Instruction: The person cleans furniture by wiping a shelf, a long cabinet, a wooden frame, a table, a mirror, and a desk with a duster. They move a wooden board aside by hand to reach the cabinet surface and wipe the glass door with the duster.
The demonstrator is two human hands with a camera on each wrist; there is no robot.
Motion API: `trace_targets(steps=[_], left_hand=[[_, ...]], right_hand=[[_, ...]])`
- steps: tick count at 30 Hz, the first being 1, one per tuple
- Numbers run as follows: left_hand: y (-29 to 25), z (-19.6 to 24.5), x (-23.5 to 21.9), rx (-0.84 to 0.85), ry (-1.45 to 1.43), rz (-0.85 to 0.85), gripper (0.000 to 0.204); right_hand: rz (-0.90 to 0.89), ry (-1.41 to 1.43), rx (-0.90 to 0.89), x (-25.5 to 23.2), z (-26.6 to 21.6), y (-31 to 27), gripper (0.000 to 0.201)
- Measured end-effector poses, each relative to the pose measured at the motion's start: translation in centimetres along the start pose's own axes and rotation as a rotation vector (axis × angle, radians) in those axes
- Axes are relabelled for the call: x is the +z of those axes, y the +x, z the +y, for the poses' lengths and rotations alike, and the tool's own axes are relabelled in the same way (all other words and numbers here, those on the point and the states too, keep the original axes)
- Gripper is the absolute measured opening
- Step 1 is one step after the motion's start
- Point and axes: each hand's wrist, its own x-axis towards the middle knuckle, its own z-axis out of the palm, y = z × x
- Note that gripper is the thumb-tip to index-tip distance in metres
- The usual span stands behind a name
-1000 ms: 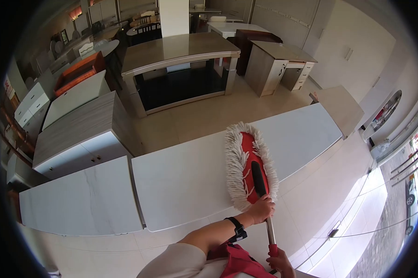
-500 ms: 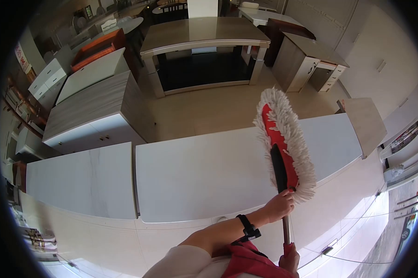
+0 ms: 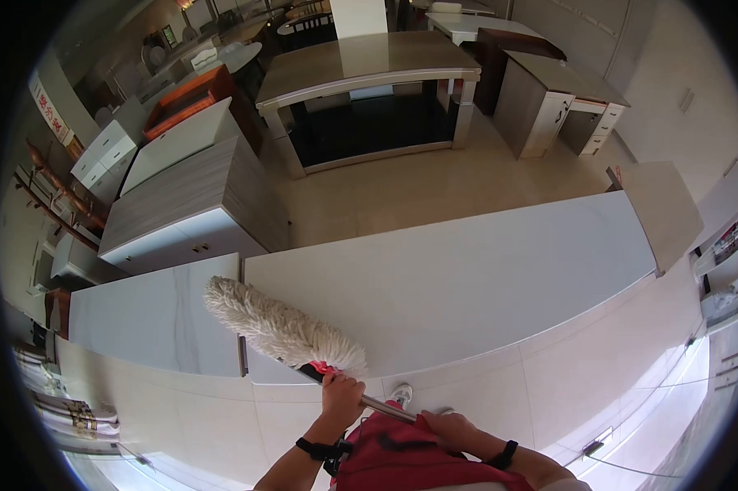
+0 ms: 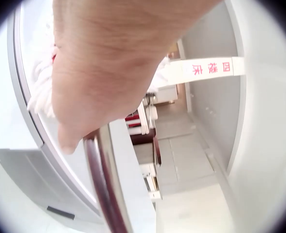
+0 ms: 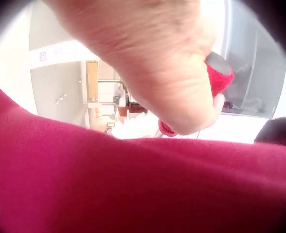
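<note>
A duster with a shaggy off-white fringed head (image 3: 283, 323) lies slanted across the seam between two white tabletops, overlapping the long one (image 3: 451, 286) and the marbled one (image 3: 160, 315). My left hand (image 3: 342, 398) grips its metal pole (image 4: 104, 179) just below the head, fingers curled round it. Farther down, my right hand (image 3: 451, 430) holds the red end grip (image 5: 219, 80) close to the body, in front of a red apron (image 3: 385, 462). Only a little of the duster's red backing shows, beside the left hand.
Behind the tabletops stand a grey wood-grain cabinet (image 3: 180, 196), a wide table with a dark lower shelf (image 3: 369, 65) and a small desk (image 3: 565, 86). A beige panel (image 3: 663, 209) adjoins the long top's right end. One shoe (image 3: 401, 394) shows on the tiled floor below.
The duster head has swung from the right part of the long tabletop leftward to the seam, its fringe now facing up. Both hands have moved with it, keeping hold of the pole and grip.
</note>
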Motion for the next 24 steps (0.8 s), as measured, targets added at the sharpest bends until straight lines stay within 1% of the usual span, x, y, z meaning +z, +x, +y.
trace_targets(steps=[3,5,6,8,10,12,14,16,17,19,20,22,23,24], left_hand=[[3.2,3.3,0.1,0.032,0.030,-0.051,0.017],[5.9,6.5,0.9,0.152,0.008,-0.027,0.016],[7.3,8.4,1.5,0.215,-0.005,-0.014,0.016],[10.7,12.4,3.3,0.413,-0.092,-0.005,0.015],[13.6,17.4,4.4,0.613,-0.207,0.093,0.013],[15.8,22.3,5.7,0.834,-0.252,0.075,0.009],[17.2,27.1,7.4,1.053,-0.205,0.129,0.006],[17.2,31.1,7.3,1.191,-0.169,0.151,0.010],[17.1,32.8,7.7,1.241,-0.126,0.135,0.010],[16.6,35.3,8.3,1.358,-0.035,0.078,0.010],[16.6,35.6,8.7,1.362,-0.016,0.082,0.010],[16.1,36.5,9.4,1.374,0.016,0.085,0.010],[16.2,35.9,8.6,1.362,0.011,0.075,0.009],[16.3,35.1,8.7,1.317,-0.055,0.087,0.009]], right_hand=[[0.155,-0.093,0.108,-0.8,1.3,-1.9,0.034],[0.255,-0.104,0.200,-1.3,2.9,-4.8,0.031],[0.300,-0.084,0.289,-1.0,3.8,-6.3,0.031],[0.384,-0.047,0.462,0.6,5.6,-9.8,0.032],[0.478,0.000,0.651,2.0,6.4,-13.3,0.033],[0.604,0.057,0.817,3.5,5.8,-15.7,0.033],[0.764,0.126,0.967,5.2,4.9,-17.3,0.035],[0.902,0.326,1.010,9.2,5.8,-18.3,0.030],[0.971,0.429,1.028,10.3,6.0,-18.6,0.030],[0.985,0.466,1.111,10.4,4.8,-18.7,0.032],[0.992,0.486,1.152,10.4,4.3,-18.8,0.033],[0.990,0.447,1.038,11.3,5.2,-19.1,0.031],[0.991,0.426,0.980,11.7,5.5,-19.4,0.031],[0.922,0.454,0.988,10.1,4.6,-19.4,0.032]])
